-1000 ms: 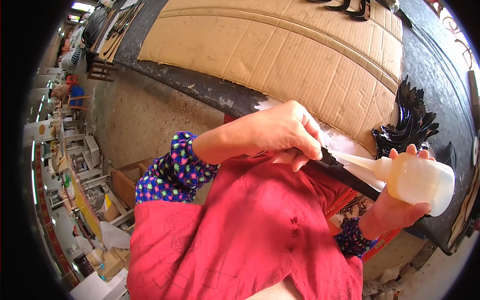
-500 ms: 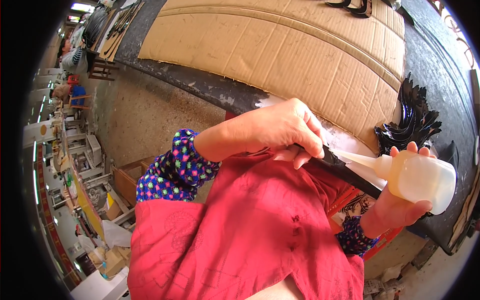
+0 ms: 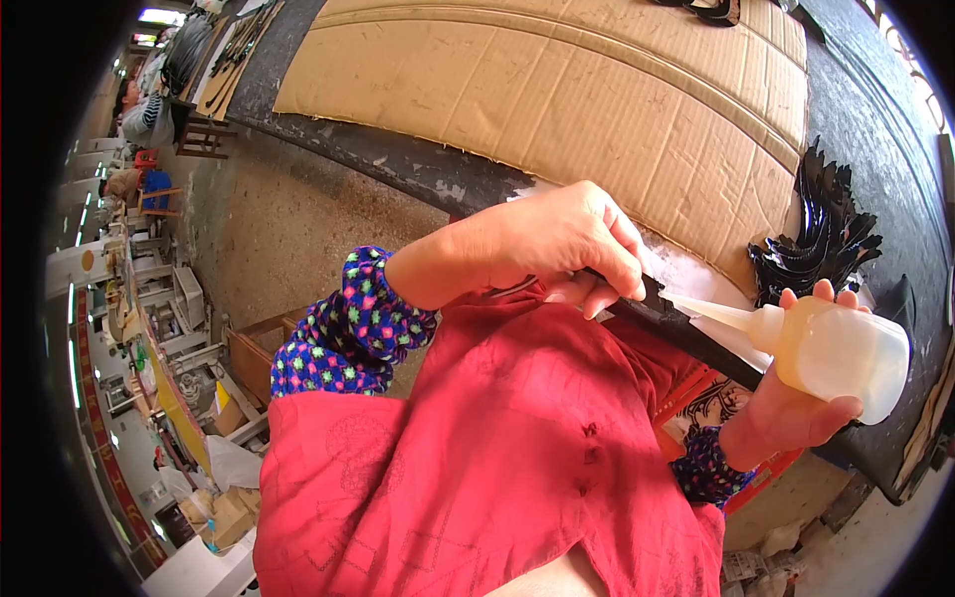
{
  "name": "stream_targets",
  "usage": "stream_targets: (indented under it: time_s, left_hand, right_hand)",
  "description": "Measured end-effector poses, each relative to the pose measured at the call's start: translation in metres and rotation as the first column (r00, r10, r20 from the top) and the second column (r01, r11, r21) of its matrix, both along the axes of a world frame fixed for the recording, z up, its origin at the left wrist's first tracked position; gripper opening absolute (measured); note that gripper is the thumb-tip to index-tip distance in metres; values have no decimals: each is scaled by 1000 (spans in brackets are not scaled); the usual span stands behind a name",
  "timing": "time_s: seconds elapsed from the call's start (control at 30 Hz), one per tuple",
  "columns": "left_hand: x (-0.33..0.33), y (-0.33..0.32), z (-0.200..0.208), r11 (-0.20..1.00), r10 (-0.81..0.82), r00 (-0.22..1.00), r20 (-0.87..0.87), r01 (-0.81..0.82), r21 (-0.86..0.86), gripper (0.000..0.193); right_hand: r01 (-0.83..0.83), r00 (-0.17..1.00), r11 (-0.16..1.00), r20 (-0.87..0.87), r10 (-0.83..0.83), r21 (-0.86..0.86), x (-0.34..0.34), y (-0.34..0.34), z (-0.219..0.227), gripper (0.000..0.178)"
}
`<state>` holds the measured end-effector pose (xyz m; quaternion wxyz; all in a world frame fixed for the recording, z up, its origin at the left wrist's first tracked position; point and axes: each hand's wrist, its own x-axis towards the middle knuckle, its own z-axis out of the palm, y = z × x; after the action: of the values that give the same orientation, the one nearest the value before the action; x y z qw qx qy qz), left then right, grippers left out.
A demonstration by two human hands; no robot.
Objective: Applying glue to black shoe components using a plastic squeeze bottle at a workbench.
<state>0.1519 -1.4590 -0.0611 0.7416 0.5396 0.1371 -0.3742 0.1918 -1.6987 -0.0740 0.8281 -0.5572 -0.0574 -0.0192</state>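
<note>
My left hand point(image 3: 587, 249) pinches a thin black strip point(image 3: 652, 298) between thumb and fingers at the table's near edge. In my right hand point(image 3: 786, 418) lies a translucent squeeze bottle point(image 3: 846, 358) with pale yellowish liquid inside. Its long tapered nozzle point(image 3: 701, 310) points left, and the tip is at or very near the black strip; whether they touch I cannot tell. My right fingers wrap round the bottle from behind and below. A stack of shiny black strips with jagged ends point(image 3: 821, 234) rests on the table just beyond the bottle.
A large cardboard sheet point(image 3: 557, 99) covers much of the dark table point(image 3: 398, 169). Black curved pieces point(image 3: 718, 12) lie at its far edge. A red plastic crate point(image 3: 761, 483) stands below the table by my right forearm. Another person point(image 3: 144, 114) is far off at the left.
The black strip's end near the nozzle looks slightly shifted, and my left hand has moved a little. The bottle stays nearly in place in my right hand.
</note>
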Motion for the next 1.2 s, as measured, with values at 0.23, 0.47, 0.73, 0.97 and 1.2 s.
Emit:
stream_targets:
  time_s: [0.23, 0.47, 0.73, 0.97, 1.2]
  left_hand:
    - [2, 0, 2, 1000, 8, 1000, 0, -8, 27, 18]
    - [1, 0, 0, 1000, 24, 1000, 4, -24, 18, 20]
    - [2, 1, -2, 999, 27, 1000, 1, -27, 25, 21]
    - [4, 1, -4, 999, 30, 999, 17, -30, 29, 22]
    - [5, 1, -4, 999, 33, 999, 5, -33, 41, 23]
  right_hand:
    - [-18, 1000, 999, 3, 17, 28, -1, -3, -2, 86]
    - [-22, 1000, 999, -3, 23, 43, -1, -5, -3, 85]
    - [-1, 1000, 999, -20, 2, 32, -3, -6, -2, 86]
    - [-3, 1000, 999, -23, 4, 32, -4, -10, -5, 86]
    - [-45, 998, 998, -30, 46, 49, -4, -18, -11, 85]
